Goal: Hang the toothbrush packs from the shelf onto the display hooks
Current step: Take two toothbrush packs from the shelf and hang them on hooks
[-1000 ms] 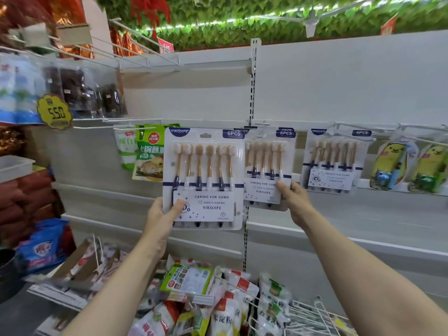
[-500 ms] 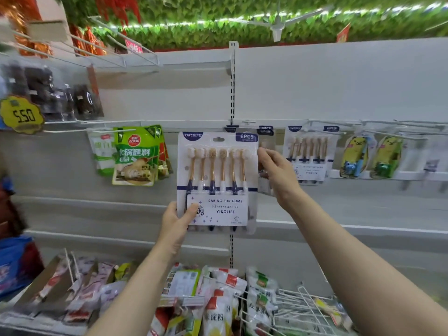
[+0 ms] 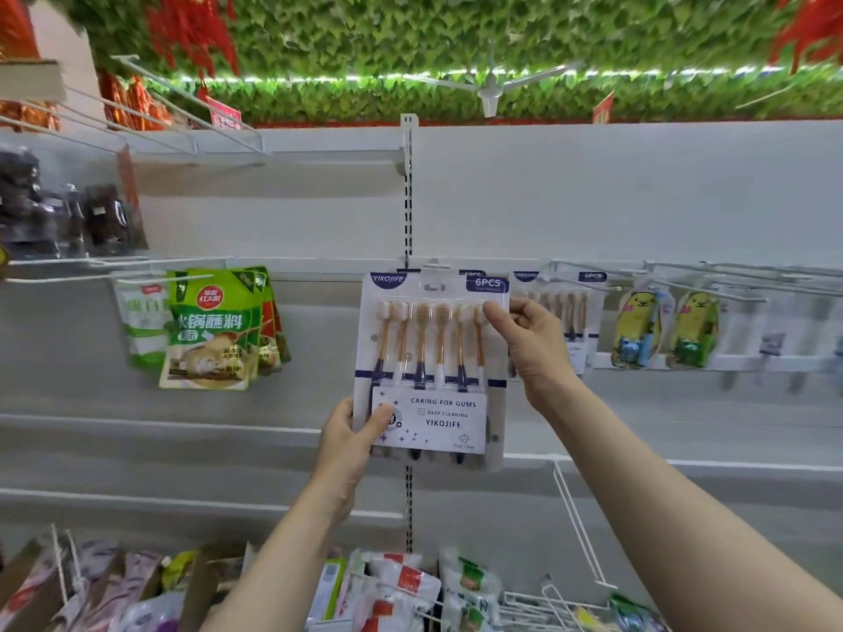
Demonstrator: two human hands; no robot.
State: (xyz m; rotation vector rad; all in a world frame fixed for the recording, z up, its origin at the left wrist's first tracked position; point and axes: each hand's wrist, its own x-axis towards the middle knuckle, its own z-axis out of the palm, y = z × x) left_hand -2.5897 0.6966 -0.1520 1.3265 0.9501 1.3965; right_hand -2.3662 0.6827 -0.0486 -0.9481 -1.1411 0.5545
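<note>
Nearest you, below your arms, snack bags (image 3: 401, 590) crowd the wire baskets. Your left hand (image 3: 349, 442) grips the lower left corner of the toothbrush pack (image 3: 433, 371), thumb pressed on the front label. Your right hand (image 3: 531, 344) pinches its upper right edge, thumb across the front beside the brush heads. You hold the pack upright in front of the shelf post, its top level with the hook rail (image 3: 684, 269). Behind it, a second hanging pack (image 3: 577, 312) shows just to the right, then two yellow cartoon packs (image 3: 663, 328). Green sauce pouches (image 3: 212, 328) hang well to the left.
</note>
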